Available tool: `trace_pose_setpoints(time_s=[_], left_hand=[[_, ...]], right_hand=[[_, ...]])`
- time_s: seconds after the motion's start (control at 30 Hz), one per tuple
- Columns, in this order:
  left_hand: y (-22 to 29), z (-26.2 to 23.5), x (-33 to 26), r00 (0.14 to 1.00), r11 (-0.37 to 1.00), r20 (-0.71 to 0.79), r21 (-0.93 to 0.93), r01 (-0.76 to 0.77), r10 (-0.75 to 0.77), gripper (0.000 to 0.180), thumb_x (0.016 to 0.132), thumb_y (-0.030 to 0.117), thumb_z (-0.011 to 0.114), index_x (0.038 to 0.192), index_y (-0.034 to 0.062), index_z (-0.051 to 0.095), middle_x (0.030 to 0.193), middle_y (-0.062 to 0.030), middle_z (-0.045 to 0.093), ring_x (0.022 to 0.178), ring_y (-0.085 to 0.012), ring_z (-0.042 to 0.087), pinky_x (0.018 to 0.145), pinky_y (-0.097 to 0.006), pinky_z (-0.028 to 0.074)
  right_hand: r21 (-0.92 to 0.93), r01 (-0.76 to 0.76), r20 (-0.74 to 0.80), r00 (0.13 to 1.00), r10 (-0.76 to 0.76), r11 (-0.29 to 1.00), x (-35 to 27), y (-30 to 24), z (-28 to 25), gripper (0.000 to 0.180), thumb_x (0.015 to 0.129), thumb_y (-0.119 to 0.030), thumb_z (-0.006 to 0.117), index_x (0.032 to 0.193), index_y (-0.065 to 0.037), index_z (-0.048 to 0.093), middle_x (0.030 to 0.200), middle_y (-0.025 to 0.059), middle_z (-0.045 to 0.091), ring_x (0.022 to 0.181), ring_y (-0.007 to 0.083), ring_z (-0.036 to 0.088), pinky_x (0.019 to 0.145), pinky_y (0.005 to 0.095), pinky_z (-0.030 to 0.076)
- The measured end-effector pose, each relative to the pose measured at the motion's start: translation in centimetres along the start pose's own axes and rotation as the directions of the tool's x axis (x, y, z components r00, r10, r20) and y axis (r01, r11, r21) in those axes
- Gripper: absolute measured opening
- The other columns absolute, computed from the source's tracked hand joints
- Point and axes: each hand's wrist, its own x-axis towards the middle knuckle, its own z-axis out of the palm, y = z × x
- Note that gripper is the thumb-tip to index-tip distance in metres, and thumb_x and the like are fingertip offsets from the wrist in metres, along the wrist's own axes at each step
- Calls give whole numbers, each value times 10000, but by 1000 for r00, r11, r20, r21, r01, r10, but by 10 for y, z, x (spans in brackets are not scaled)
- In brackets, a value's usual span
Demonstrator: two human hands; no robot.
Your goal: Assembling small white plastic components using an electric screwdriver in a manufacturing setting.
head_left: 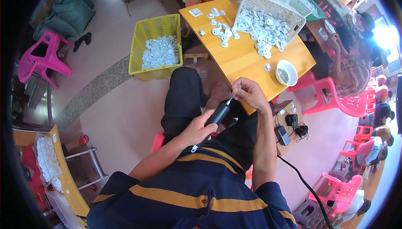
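Observation:
My left hand is wrapped round a black electric screwdriver, held over my lap with its metal end slanting up to the right. At that tip, my right hand has its thumb and forefinger pinched together; whatever lies between them is too small to make out. The right hand is beside the near edge of the wooden table. On the tabletop, a white bowl contains small metal screws. One white round plastic part lies just left of the bowl.
A tipped white basket spills white plastic parts across the table. Left of it stands a yellow crate of similar parts. A power adapter and a black cable are at my right. People sit on pink chairs beyond.

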Motion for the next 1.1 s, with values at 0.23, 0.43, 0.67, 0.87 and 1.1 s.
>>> trace_pose_setpoints(time_s=[0.23,0.43,0.67,0.87,1.1], left_hand=[[5,-2,5,992,930,109,-353,99,-64,466,986,136,558,1430,43,449,910,-50,631,649,-109,614,604,-260,526],[4,-7,5,995,937,77,-339,79,-56,496,988,135,561,1453,28,428,923,-60,629,679,-116,630,622,-267,534],[9,-8,3,997,955,69,-291,63,-44,477,1001,111,529,1460,32,426,929,-64,632,669,-124,624,620,-263,526],[5,-8,7,996,949,80,-309,68,-45,482,1003,108,527,1466,26,419,931,-72,634,674,-136,631,629,-274,534],[6,-10,5,997,952,63,-299,69,-52,484,1001,110,529,1463,20,418,923,-73,635,670,-137,632,623,-277,537]], right_hand=[[322,90,-47,996,-79,942,-2,16,8,105,1029,-113,607,1109,-45,618,942,39,688,772,99,643,713,240,537],[225,184,-498,866,-49,957,-2,22,-13,177,1054,-162,562,1187,-60,616,1108,42,694,854,120,668,768,272,540],[-348,-85,-815,520,-257,934,4,49,-52,215,957,-66,640,1158,-1,680,1070,103,729,845,176,706,774,309,552],[-524,-171,-801,432,-414,835,17,60,-76,273,916,-41,656,1186,-7,680,1147,183,711,1001,314,701,884,376,543],[-735,-299,-666,484,-567,608,34,36,-68,289,922,-90,654,1205,-32,675,1192,189,690,1044,365,677,893,440,538]])
